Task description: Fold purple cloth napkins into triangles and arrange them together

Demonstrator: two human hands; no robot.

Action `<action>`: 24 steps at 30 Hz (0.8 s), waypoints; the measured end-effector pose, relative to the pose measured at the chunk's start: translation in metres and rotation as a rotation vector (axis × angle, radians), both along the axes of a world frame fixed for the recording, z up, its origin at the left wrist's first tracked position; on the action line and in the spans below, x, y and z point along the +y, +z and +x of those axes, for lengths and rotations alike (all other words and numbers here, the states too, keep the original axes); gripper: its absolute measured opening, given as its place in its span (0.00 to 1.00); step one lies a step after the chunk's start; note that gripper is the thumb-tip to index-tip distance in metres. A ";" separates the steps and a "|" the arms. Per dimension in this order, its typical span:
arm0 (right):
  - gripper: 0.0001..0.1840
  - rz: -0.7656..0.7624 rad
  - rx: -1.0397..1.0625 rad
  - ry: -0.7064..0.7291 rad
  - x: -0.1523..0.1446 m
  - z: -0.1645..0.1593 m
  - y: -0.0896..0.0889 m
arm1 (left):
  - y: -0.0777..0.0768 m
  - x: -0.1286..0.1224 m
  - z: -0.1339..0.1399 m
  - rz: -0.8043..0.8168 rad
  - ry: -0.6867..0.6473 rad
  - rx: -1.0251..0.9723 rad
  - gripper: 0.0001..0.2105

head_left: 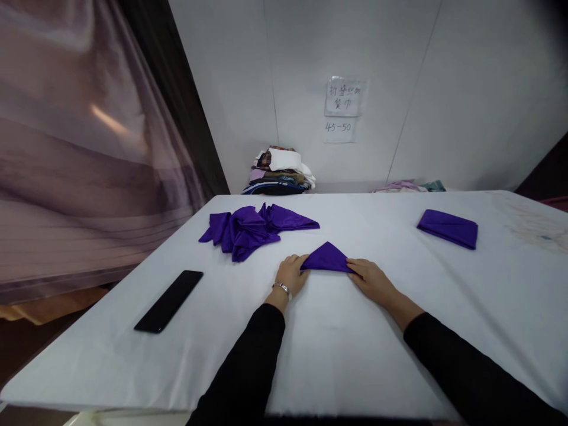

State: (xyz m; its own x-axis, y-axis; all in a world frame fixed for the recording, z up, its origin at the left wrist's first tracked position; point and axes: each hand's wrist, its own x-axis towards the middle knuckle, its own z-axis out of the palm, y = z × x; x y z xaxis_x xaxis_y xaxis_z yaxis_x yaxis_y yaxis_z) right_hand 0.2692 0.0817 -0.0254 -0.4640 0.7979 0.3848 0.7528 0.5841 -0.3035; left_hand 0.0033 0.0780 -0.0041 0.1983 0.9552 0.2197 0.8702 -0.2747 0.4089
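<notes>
A purple cloth napkin (pixel 327 258), folded into a triangle with its point away from me, lies flat on the white-covered table (pixel 341 343). At its left corner is my left hand (pixel 293 274), its fingers closed on the cloth and a metal watch or bracelet on the wrist. The right corner is pinched by my right hand (pixel 369 279), thumb and fingers pressed together there. Beyond my left hand lies a crumpled heap of purple napkins (pixel 248 229). A neatly folded purple napkin (pixel 449 228) rests farther off to the right.
A black phone-like slab (pixel 169 300) lies on the table at the left. Past the far edge sit a stack of folded clothes (pixel 280 171) and some pink and green cloth (pixel 406 186). Handwritten paper signs (pixel 342 97) hang on the wall. A pinkish curtain (pixel 89 148) hangs at the left.
</notes>
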 end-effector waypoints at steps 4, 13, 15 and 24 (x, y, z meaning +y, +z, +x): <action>0.19 -0.011 0.031 0.007 -0.001 0.000 0.000 | -0.001 0.000 -0.002 -0.017 0.000 -0.080 0.21; 0.24 -0.015 0.054 0.062 -0.004 0.001 0.004 | -0.002 -0.001 -0.002 -0.048 0.089 -0.495 0.16; 0.23 -0.007 0.058 0.075 -0.005 0.001 0.006 | 0.000 -0.001 0.000 -0.075 0.107 -0.628 0.14; 0.22 -0.023 0.094 0.136 -0.005 -0.005 0.011 | 0.018 -0.006 0.007 -0.210 0.142 -1.109 0.17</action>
